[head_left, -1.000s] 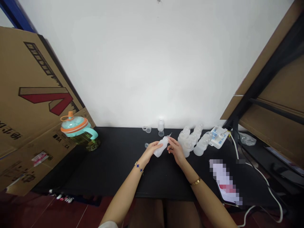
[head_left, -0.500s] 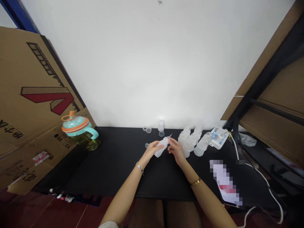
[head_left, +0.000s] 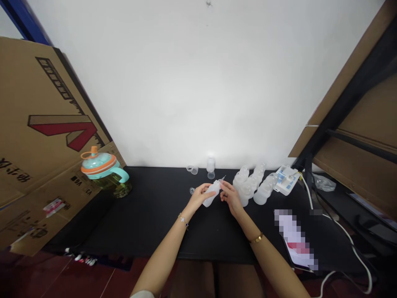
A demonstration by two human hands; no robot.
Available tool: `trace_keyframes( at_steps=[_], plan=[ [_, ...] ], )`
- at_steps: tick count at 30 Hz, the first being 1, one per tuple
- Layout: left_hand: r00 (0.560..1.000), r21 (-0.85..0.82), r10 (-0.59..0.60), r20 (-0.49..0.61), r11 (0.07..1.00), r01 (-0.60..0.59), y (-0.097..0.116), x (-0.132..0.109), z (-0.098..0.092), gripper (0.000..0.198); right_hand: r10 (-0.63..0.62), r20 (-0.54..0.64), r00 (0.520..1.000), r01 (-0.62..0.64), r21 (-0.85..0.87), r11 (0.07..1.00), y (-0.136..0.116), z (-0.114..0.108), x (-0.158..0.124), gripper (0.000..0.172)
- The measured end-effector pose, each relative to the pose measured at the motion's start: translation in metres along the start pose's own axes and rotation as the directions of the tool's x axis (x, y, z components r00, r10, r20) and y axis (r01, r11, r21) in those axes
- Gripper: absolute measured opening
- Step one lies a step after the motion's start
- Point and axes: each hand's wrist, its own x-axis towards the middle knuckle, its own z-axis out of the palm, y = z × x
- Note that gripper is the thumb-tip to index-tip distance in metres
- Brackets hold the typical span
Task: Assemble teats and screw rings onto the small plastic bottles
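My left hand (head_left: 198,198) is wrapped round a translucent white baby bottle (head_left: 211,198), which tilts with its neck up and to the right. At the bottle's mouth, the fingertips of my right hand (head_left: 231,198) pinch a small pale piece. A thin clear tip sticks out there; my fingers hide its exact shape. Just beyond my left fingers, a small clear part (head_left: 192,191) lies on the black table (head_left: 149,223). Right of my right hand stand several capped baby bottles (head_left: 262,193) in a group.
Clear caps (head_left: 194,169) and another white bottle (head_left: 211,163) are by the wall. A teal-and-orange jug (head_left: 107,171) stands at left before a cardboard box (head_left: 37,145). At right are a white device (head_left: 287,179), a white cable (head_left: 344,231) and a phone (head_left: 296,244).
Both hands and the held bottle have shifted very slightly to the right. The grip of each hand looks the same.
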Motion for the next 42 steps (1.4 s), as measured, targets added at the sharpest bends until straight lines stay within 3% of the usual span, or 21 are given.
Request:
trace_keyframes(
  at_steps=[11, 27, 42],
  plan=[
    [0.999, 0.112, 0.047, 0.012, 0.993, -0.048, 0.0078, -0.0065, 0.0007, 0.067, -0.003, 0.002, 1.000, 0.003, -0.017, 1.000, -0.0007, 0.0010, -0.0007, 0.042],
    [0.986, 0.317, 0.168, -0.021, 0.936, -0.152, -0.0013, -0.0043, 0.0000, 0.062, -0.008, -0.019, 1.000, 0.007, -0.021, 1.000, 0.0011, 0.0015, -0.0002, 0.042],
    [0.988, 0.320, 0.153, 0.018, 0.935, -0.151, -0.0017, -0.0066, 0.0028, 0.056, -0.048, -0.023, 0.999, 0.047, -0.073, 0.996, 0.0028, 0.0050, -0.0018, 0.049]
  ],
)
